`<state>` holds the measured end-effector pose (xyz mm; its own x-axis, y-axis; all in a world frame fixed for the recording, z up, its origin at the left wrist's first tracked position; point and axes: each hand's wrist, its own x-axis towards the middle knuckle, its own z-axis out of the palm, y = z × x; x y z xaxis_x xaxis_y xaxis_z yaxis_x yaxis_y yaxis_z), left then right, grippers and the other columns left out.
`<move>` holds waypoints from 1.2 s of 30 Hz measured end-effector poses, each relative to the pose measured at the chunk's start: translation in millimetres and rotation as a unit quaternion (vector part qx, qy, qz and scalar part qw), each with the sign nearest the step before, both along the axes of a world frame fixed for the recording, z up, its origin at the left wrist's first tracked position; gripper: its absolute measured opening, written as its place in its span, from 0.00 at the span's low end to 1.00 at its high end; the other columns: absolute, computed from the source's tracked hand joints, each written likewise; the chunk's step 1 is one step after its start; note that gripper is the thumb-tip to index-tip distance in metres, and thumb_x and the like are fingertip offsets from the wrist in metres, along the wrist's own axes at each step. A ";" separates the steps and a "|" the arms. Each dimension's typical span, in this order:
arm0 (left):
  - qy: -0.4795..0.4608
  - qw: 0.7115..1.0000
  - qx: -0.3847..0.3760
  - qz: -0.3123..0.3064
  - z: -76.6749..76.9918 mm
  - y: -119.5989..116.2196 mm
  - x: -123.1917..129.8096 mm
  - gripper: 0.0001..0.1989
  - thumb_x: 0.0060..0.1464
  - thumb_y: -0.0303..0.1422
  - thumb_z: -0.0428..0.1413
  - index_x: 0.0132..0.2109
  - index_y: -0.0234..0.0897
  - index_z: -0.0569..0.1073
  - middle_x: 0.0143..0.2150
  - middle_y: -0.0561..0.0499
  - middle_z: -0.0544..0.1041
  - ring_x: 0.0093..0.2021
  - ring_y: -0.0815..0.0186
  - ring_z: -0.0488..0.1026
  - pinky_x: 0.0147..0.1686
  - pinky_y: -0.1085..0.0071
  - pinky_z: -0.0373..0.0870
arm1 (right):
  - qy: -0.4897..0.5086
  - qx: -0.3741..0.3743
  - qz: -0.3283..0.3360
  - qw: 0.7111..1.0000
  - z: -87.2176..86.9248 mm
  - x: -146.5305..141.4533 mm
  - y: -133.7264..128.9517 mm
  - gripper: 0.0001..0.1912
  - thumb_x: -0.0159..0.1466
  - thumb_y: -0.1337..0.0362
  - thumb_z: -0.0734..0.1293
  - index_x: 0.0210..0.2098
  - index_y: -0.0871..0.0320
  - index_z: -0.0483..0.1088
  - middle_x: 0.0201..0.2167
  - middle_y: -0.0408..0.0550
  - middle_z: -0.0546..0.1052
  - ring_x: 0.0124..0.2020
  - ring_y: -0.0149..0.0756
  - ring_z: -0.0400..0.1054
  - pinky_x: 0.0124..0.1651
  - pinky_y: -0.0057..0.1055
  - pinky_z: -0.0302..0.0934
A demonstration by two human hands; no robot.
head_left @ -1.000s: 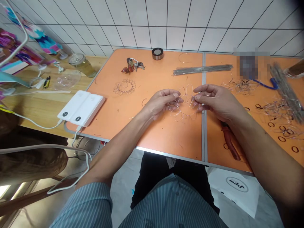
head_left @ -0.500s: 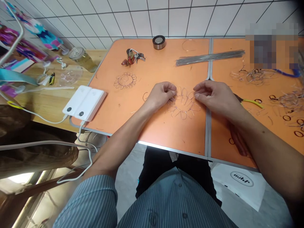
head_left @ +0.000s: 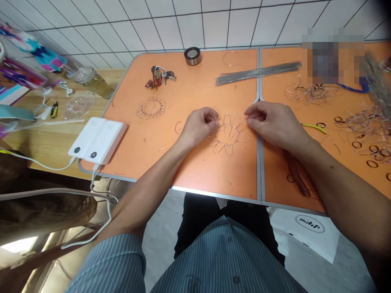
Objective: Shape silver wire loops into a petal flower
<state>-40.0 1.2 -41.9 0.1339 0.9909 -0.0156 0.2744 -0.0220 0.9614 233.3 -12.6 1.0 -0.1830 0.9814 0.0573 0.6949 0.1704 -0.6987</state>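
A thin wire ring with petal-like loops [head_left: 226,145] is between my hands over the orange table [head_left: 198,175]. My left hand [head_left: 203,124] pinches its left side, thumb against the bent fingers. At the opposite edge, my right hand [head_left: 269,122] has thumb and forefinger pressed together on a loop of the same wire flower. Further left lies a second looped wire ring [head_left: 151,108], flat on the table. Beneath my right forearm a reddish-brown handle [head_left: 295,175] shows in part. A yellow tool handle [head_left: 314,128] sticks out beyond my right hand.
Straight wires lie bundled [head_left: 258,73] at the back, near keys [head_left: 160,77] and a round dark-rimmed tin [head_left: 192,56]. Tangled wire [head_left: 366,126] and small brown rings [head_left: 356,145] are scattered right. Corded white power banks [head_left: 97,140] sit at the left edge.
The whole view has shifted, so the table's things appear further left. Both hands stay at the wire flower, with its loops turned slightly between them.
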 end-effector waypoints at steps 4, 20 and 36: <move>0.041 0.999 0.028 0.008 -1.2 -1.3 3.7 0.04 0.57 0.28 0.69 0.40 0.39 0.83 0.35 0.51 0.81 0.37 0.63 0.73 0.39 0.65 0.66 | -0.026 -0.002 -0.005 1.000 0.6 -0.6 -1.8 0.11 0.67 0.68 0.75 0.47 0.48 0.85 0.43 0.51 0.90 0.47 0.58 0.85 0.60 0.57 0.76; 0.062 0.997 0.045 0.026 0.8 -0.6 3.0 0.05 0.60 0.25 0.65 0.36 0.40 0.82 0.32 0.51 0.80 0.35 0.63 0.72 0.39 0.63 0.63 | -0.027 -0.011 -0.002 1.000 -0.6 -4.0 -4.9 0.12 0.67 0.68 0.74 0.47 0.48 0.85 0.41 0.48 0.90 0.45 0.55 0.85 0.56 0.54 0.76; 0.109 0.981 0.125 -0.105 22.0 -8.4 -11.8 0.05 0.59 0.26 0.64 0.41 0.40 0.84 0.39 0.50 0.85 0.35 0.65 0.75 0.37 0.66 0.71 | -0.076 0.070 0.169 0.980 6.5 -2.1 -12.1 0.16 0.72 0.61 0.71 0.54 0.45 0.90 0.50 0.51 0.91 0.50 0.55 0.84 0.57 0.50 0.73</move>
<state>-51.8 -7.2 -19.9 0.3563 0.9183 0.1725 0.4371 -0.3270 0.8378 231.3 -24.7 7.5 -0.5139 0.8474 0.1334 0.6760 0.4958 -0.5452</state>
